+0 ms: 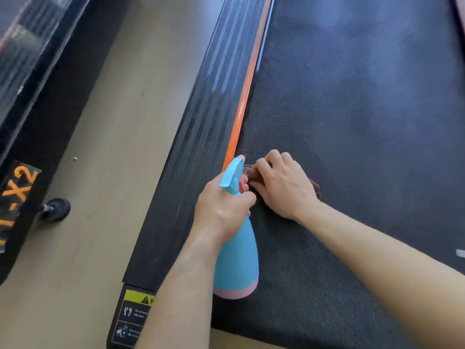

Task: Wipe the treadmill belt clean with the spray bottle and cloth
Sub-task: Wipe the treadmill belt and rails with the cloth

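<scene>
The black textured treadmill belt (352, 122) fills the right side of the view. My left hand (221, 210) grips the neck of a blue spray bottle (237, 260) with a pink base, held above the belt's left edge, its nozzle pointing away from me. My right hand (281, 187) presses a dark brown cloth (315, 188) onto the belt just right of the bottle's head. The hand covers most of the cloth; only its edges show.
An orange strip (249, 86) and a ribbed black side rail (201, 122) run along the belt's left side. A warning sticker (136, 313) sits at the rail's near end. Beige floor (100, 172) lies to the left, with another machine's black frame and a small wheel (56, 209).
</scene>
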